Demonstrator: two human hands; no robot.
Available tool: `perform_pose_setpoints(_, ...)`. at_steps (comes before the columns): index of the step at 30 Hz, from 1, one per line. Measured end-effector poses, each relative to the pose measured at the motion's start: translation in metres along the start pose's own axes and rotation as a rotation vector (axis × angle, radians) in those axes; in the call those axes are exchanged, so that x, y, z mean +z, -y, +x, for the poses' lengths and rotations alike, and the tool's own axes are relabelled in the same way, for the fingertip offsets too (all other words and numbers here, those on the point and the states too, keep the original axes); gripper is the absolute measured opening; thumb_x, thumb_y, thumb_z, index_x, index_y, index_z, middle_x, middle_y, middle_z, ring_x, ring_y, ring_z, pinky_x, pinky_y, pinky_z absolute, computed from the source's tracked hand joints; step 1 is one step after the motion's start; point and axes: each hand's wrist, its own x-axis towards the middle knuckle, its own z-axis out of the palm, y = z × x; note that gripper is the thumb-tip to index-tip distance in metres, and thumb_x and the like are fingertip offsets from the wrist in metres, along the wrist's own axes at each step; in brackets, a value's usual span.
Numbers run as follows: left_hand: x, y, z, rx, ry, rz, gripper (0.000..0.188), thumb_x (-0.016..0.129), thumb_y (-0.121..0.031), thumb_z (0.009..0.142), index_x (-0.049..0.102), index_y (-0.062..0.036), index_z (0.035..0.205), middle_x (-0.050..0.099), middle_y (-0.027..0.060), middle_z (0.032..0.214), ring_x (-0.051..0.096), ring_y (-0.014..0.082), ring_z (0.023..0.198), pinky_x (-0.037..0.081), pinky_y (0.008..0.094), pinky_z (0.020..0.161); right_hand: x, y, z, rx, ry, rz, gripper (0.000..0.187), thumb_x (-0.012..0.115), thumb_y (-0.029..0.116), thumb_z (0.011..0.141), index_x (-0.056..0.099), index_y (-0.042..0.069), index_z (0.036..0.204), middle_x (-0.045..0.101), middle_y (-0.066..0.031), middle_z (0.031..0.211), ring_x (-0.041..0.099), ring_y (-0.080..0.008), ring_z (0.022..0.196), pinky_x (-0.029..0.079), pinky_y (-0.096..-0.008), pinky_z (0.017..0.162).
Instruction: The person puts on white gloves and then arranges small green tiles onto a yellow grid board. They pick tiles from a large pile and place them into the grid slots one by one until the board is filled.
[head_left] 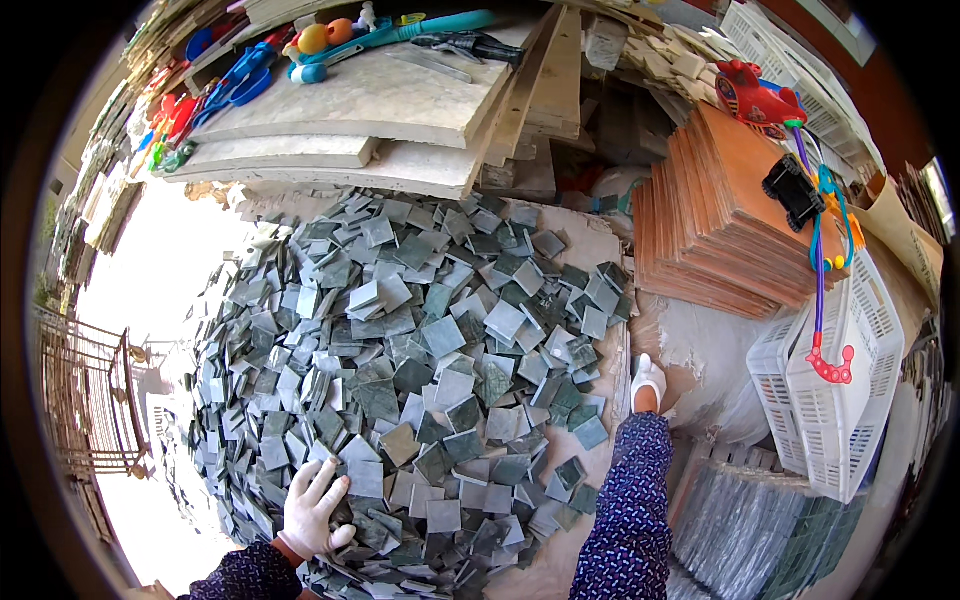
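Note:
A wide heap of small square grey-green stone tiles covers the surface in front of me, the pieces lying at all angles. My left hand, in a white glove with bare-looking fingertips, rests on the near left part of the heap. Its fingers are spread, and no tile shows in its grasp. Out to the right, my right hand, also white-gloved, is beside the board's edge, past the tiles. It is seen edge-on with the fingers bunched toward the far side; whether they grip anything is hidden.
Large pale stone slabs lie beyond the heap, with plastic toys on top. At right are a stack of orange-brown sheets, a white plastic crate, a toy with a purple rod and plastic-wrapped green tiles. A metal rack stands left.

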Motion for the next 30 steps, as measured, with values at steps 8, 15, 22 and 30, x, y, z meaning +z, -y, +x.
perform_pose_setpoints(8,-0.006,0.000,-0.003,-0.012,0.045,0.025,0.067,0.062,-0.051,0.072,0.056,-0.0100,0.125,0.049,0.0186,0.133,0.044,0.0394,0.119,0.036,0.0509,0.102,-0.002,0.070,-0.159,-1.216,0.223,0.234,0.034,0.066,0.028,0.084,0.065,0.005,0.109,0.060,-0.0178,0.114,0.056,-0.0365,0.110,0.043,-0.0418,0.097)
perform_pose_setpoints(15,-0.011,0.004,0.006,0.030,-0.003,-0.017,0.067,0.063,-0.048,0.074,0.054,-0.0113,0.129,0.045,0.0167,0.139,0.043,0.0378,0.122,0.036,0.0496,0.104,0.072,0.198,-0.243,-1.294,0.101,-0.219,0.065,0.069,0.048,0.076,0.054,0.012,0.129,0.039,-0.0209,0.140,0.037,-0.0439,0.127,0.032,-0.0485,0.106)
perform_pose_setpoints(22,-0.006,0.008,-0.008,0.004,-0.123,-0.101,0.068,0.063,-0.048,0.076,0.049,-0.0169,0.135,0.047,0.0132,0.138,0.046,0.0346,0.119,0.040,0.0474,0.098,0.074,0.165,-0.342,-1.300,0.328,-0.150,0.057,0.074,0.047,0.071,0.063,0.013,0.117,0.042,-0.0183,0.139,0.039,-0.0392,0.128,0.036,-0.0457,0.103)
perform_pose_setpoints(30,-0.003,0.001,-0.044,0.018,-0.213,-0.343,0.049,0.067,-0.039,0.075,0.059,-0.0164,0.119,0.055,0.0118,0.117,0.054,0.0279,0.098,0.038,0.0431,0.093,0.037,0.150,-0.418,-1.490,0.303,-0.384,0.041,0.073,0.036,0.073,0.066,0.009,0.102,0.051,-0.0123,0.130,0.038,-0.0451,0.124,0.035,-0.0493,0.104)
